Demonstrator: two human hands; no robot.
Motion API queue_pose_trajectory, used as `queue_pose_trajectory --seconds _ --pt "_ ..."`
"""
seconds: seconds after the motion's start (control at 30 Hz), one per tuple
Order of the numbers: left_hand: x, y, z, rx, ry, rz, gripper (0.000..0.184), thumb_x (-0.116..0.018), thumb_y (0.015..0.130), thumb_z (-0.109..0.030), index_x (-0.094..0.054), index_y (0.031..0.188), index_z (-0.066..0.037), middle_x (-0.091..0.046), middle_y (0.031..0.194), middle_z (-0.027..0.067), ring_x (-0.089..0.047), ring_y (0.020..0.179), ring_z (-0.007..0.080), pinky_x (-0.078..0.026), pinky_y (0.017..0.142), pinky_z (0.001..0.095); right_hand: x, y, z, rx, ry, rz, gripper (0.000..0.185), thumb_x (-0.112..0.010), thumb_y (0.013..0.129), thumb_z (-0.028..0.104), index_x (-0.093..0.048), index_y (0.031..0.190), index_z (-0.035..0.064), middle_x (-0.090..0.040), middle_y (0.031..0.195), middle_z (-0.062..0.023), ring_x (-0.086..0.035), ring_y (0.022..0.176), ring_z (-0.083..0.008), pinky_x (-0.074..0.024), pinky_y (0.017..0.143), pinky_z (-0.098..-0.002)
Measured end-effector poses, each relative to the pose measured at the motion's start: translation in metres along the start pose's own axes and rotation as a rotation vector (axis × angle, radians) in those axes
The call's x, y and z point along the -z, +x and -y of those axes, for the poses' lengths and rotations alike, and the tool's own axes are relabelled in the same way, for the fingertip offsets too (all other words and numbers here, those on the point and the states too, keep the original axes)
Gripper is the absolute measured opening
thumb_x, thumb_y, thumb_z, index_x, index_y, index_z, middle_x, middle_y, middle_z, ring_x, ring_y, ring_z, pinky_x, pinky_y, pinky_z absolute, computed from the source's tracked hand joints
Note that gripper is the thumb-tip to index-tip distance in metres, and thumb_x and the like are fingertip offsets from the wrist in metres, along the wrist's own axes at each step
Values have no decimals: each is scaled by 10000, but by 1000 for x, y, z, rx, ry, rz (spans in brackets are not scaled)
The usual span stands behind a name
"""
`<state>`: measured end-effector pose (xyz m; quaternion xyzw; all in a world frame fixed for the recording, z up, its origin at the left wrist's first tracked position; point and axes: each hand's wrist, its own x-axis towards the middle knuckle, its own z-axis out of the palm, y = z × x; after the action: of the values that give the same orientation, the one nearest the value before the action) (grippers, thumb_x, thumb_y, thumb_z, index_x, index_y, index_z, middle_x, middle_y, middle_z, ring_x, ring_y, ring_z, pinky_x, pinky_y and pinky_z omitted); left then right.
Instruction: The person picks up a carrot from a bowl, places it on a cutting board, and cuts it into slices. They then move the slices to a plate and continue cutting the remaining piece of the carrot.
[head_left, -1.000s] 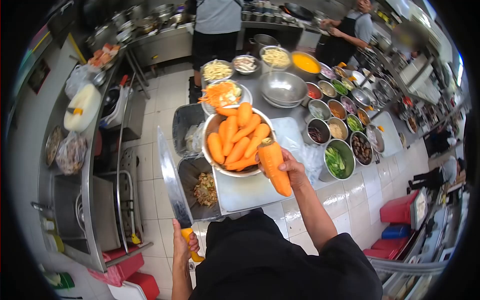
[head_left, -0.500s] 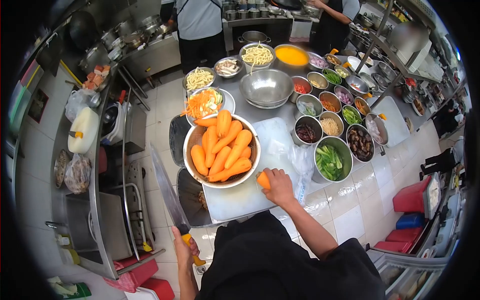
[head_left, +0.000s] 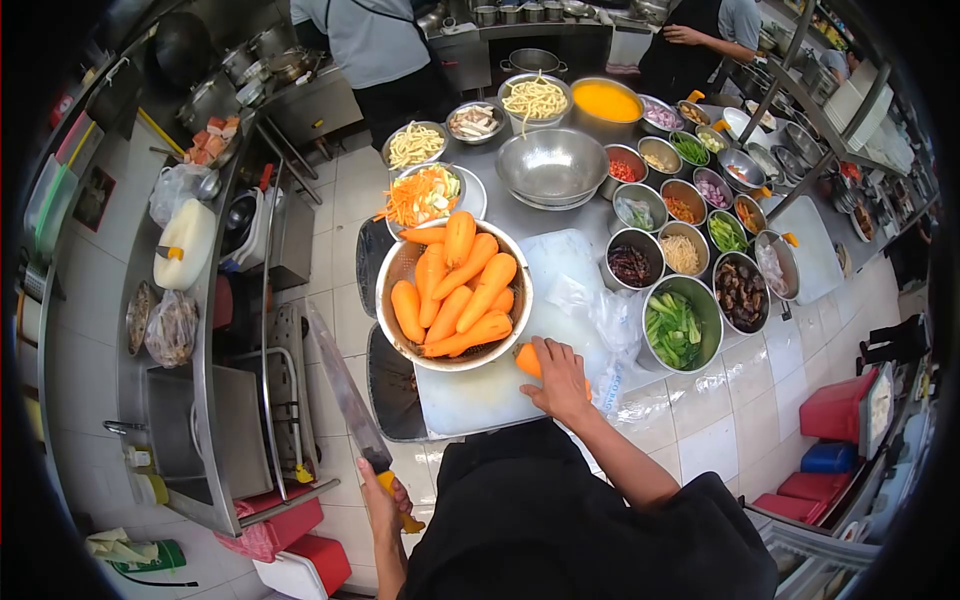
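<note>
Kitchen interior. Floor (head_left: pixel 707 445): pale square tiles, glossy, with bright reflections near the worktable. Worktable (head_left: pixel 508 222): steel, centre. Left bench (head_left: pixel 203 375): steel, with inset sink (head_left: pixel 172 420) and faucet (head_left: pixel 122 427); tubular rail (head_left: pixel 267 350) along its side. Left wall (head_left: pixel 78 290): pale, one dark red-edged panel (head_left: pixel 95 198). Back counter (head_left: pixel 315 108): steel. Rack (head_left: pixel 826 147): metal uprights, upper right. Coolers: red (head_left: pixel 835 408), blue (head_left: pixel 828 458), right.

1 head-worn camera, looking forward and steeply down, wide fisheye, kitchen-wide distance
</note>
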<state>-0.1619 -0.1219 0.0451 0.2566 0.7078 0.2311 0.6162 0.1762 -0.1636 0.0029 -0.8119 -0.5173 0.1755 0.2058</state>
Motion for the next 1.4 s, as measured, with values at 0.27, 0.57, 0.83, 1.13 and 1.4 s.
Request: queue_pose_trajectory --seconds 0.27,0.57,0.83,1.13,1.4 --pt "3 7 -5 -55 -1 22 761 -302 838 -836 -385 608 -115 -308 447 -16 -312 345 121 -260 350 263 2 -1 3 88 57 -357 726 -812 720 276 -471 1301 6 -551 1204 -159 -535 1073 -292 -445 885 -417" --pt "8 25 -16 -50 33 2 774 -308 805 -868 -380 605 -124 -313 449 -2 -321 340 142 -260 349 279 -43 26 81 -649 1524 502 422 -721 860 232 -566 1169 -11 -603 1020 -93 -603 911 -185 -529 787 -311" --pt "27 21 -31 -25 43 2 787 -316 789 -881 -387 609 -118 -316 450 3 -315 343 147 -264 367 280 -89 77 86 -908 1641 -177 90 -637 698 -6 -600 767 -51 -619 757 -133 -603 651 -211 -461 543 -330" --pt "65 42 -32 0 70 25 795 -312 777 -892 -371 599 -120 -302 443 -1 -305 345 149 -257 370 284 -83 49 101 -862 1748 -250 108 -629 694 -21 -580 784 -57 -616 790 -144 -619 676 -244 -494 559 -354" --pt "81 82 -65 -6 177 51 781 -334 774 -889 -376 609 -127 -303 459 -10 -295 359 141 -244 365 276 -110 -9 130 -842 1831 -102 211 -620 704 -31 -593 906 -86 -623 833 -137 -644 707 -232 -563 637 -369"
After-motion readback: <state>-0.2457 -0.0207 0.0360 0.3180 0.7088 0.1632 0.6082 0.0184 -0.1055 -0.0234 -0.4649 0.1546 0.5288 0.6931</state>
